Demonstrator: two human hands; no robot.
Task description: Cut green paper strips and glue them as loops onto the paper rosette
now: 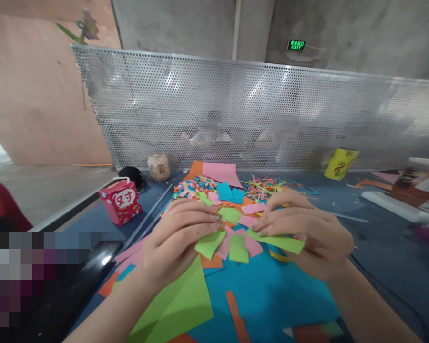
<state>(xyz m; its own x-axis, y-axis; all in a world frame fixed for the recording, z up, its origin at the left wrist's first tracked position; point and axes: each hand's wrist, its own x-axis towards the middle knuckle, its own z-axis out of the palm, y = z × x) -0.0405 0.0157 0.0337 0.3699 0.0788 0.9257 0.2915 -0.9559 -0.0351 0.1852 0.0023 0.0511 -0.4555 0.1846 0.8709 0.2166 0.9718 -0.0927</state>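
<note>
A paper flower [229, 214] with a round green middle and pink, green and orange petals lies in front of me, between my hands. My left hand [182, 231] grips its left side, fingertips pressed together over a green petal [210, 244]. The fingers of my right hand [303, 228] are closed on a green paper strip [280, 241] at the flower's right side. Below that hand shows a curved yellow piece [279, 256], its kind partly hidden. Beneath lie a large blue sheet [271, 295] and a large green sheet [178, 305].
Finished-looking paper flowers [196, 186] and a heap of thin paper scraps [260, 186] lie behind. A pink box [120, 201] stands left, a yellow can [341, 164] right, near a drink cup [416, 178]. A perforated metal screen [214, 95] borders the table's back; people sit beyond it.
</note>
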